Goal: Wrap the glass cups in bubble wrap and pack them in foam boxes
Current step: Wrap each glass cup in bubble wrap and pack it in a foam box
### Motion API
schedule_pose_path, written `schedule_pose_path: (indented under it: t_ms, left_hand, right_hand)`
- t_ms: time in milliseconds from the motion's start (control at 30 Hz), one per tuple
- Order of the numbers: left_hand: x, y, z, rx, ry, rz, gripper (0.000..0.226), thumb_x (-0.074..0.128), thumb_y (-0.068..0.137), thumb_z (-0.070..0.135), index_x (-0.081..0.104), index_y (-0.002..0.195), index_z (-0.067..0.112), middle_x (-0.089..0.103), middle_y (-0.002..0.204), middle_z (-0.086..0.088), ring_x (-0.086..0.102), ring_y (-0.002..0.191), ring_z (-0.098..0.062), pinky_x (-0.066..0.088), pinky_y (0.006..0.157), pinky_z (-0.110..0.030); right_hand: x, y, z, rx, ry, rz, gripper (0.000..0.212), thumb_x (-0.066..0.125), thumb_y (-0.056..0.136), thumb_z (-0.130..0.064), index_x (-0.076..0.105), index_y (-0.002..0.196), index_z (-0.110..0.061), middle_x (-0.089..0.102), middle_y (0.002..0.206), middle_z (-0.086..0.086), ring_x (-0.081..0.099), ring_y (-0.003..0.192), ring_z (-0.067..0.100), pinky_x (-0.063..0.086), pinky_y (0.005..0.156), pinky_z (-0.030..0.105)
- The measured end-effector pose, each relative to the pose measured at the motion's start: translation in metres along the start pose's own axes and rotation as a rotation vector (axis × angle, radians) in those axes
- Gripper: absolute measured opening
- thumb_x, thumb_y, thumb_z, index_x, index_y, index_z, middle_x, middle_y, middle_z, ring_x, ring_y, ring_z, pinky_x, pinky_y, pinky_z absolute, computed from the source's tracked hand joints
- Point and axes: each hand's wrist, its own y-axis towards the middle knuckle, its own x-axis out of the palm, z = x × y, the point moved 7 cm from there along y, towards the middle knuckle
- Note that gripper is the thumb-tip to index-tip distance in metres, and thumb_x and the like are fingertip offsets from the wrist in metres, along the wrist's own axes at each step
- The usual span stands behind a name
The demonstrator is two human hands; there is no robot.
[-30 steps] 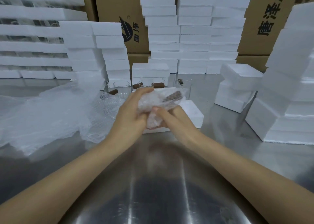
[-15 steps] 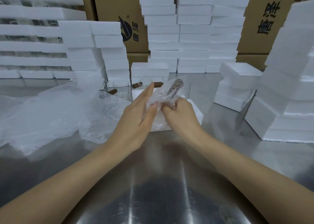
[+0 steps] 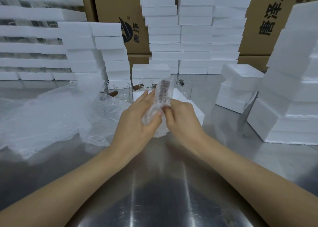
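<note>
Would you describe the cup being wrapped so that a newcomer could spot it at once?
On the steel table, in front of the foam box stacks, the left hand and right hand meet at the centre. They hold the wrapped cup tilted between them. Unlike the bare glass cups standing behind, it is swathed in bubble wrap, a brown strip showing through.

Light was dim and even; overhead glare streaked the steel table point(image 3: 172, 201); edges bowed, with slight softness throughout.
</note>
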Motion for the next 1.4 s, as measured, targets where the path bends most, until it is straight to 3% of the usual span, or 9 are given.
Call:
schedule_pose_path:
  t_ms: [200,400,500,567,733,867,1100,1267,1400]
  left_hand:
    - [-0.011,0.003,0.005,0.085,0.036,0.085,0.018,0.057,0.094,0.033,0.058,0.11,0.025,0.066,0.091,0.017,0.062,0.081,0.004,0.041,0.07,-0.005]
    - [0.002,-0.001,0.018,0.221,0.323,-0.092,0.021,0.037,0.099,0.034,0.05,0.107,0.02,0.056,0.084,0.01,0.058,0.067,-0.022,0.049,0.061,-0.038]
    - [0.002,0.004,0.008,0.095,0.147,-0.126,0.019,0.041,0.1,0.036,0.038,0.116,0.028,0.053,0.108,0.015,0.056,0.093,0.007,0.042,0.08,-0.007]
    - [0.005,0.006,0.001,-0.002,0.017,-0.191,0.039,0.04,0.098,0.04,0.031,0.134,0.028,0.047,0.123,0.023,0.042,0.106,0.027,0.03,0.086,0.004]
    - [0.009,0.0,0.005,0.118,0.157,-0.203,0.019,0.037,0.101,0.028,0.053,0.103,0.018,0.049,0.073,0.022,0.052,0.068,0.005,0.034,0.06,-0.008]
    - [0.007,0.003,0.006,0.126,0.23,-0.158,0.014,0.042,0.101,0.017,0.056,0.101,0.016,0.047,0.072,0.021,0.05,0.064,-0.003,0.035,0.061,-0.009]
    - [-0.02,0.014,0.003,0.128,0.267,0.067,0.016,0.05,0.095,0.007,0.062,0.089,0.014,0.042,0.056,0.021,0.05,0.057,0.008,0.033,0.056,-0.004]
    - [-0.02,0.012,0.002,0.102,0.168,0.09,0.042,0.054,0.097,0.024,0.048,0.138,0.016,0.061,0.113,0.014,0.053,0.092,0.005,0.034,0.079,0.003]
    - [-0.021,0.01,0.005,0.161,0.184,0.146,0.036,0.054,0.094,0.024,0.061,0.127,0.012,0.068,0.114,0.005,0.061,0.099,-0.007,0.043,0.082,-0.009]
  right_hand:
    - [-0.01,-0.001,0.001,0.091,0.186,0.132,0.032,0.058,0.088,-0.011,0.039,0.073,-0.033,0.053,0.05,-0.021,0.05,0.05,-0.001,0.032,0.047,0.009]
    - [0.0,-0.005,-0.016,-0.087,-0.087,0.012,0.027,0.048,0.087,-0.016,0.027,0.1,-0.027,0.052,0.073,-0.006,0.056,0.062,0.032,0.036,0.05,0.034]
    - [-0.002,0.0,-0.005,0.043,0.091,0.007,0.031,0.052,0.089,-0.019,0.034,0.112,-0.026,0.062,0.096,-0.003,0.063,0.08,0.021,0.05,0.067,0.036]
    - [-0.002,0.001,0.003,0.142,0.216,-0.012,0.041,0.056,0.09,-0.02,0.036,0.125,-0.026,0.064,0.1,-0.005,0.062,0.084,0.006,0.047,0.071,0.013]
    - [0.006,-0.003,-0.011,-0.027,-0.014,-0.088,0.011,0.046,0.091,-0.004,0.057,0.089,-0.003,0.057,0.078,0.005,0.052,0.079,0.027,0.035,0.066,0.034]
    - [0.008,-0.003,-0.013,-0.045,0.015,-0.117,0.011,0.045,0.09,-0.003,0.053,0.084,-0.008,0.054,0.076,0.002,0.048,0.075,0.018,0.033,0.063,0.031]
    - [0.016,-0.001,-0.001,0.147,0.336,-0.201,0.046,0.043,0.089,-0.041,0.054,0.129,-0.021,0.068,0.106,-0.005,0.06,0.095,0.004,0.046,0.082,0.016]
    - [0.009,-0.001,-0.004,0.048,0.391,-0.118,0.029,0.041,0.098,-0.026,0.06,0.12,-0.027,0.063,0.094,-0.02,0.056,0.087,-0.005,0.037,0.075,0.006]
    - [0.008,-0.001,-0.004,0.019,0.34,-0.107,0.027,0.038,0.098,-0.026,0.062,0.111,-0.027,0.065,0.093,-0.01,0.057,0.087,0.004,0.042,0.073,0.015]
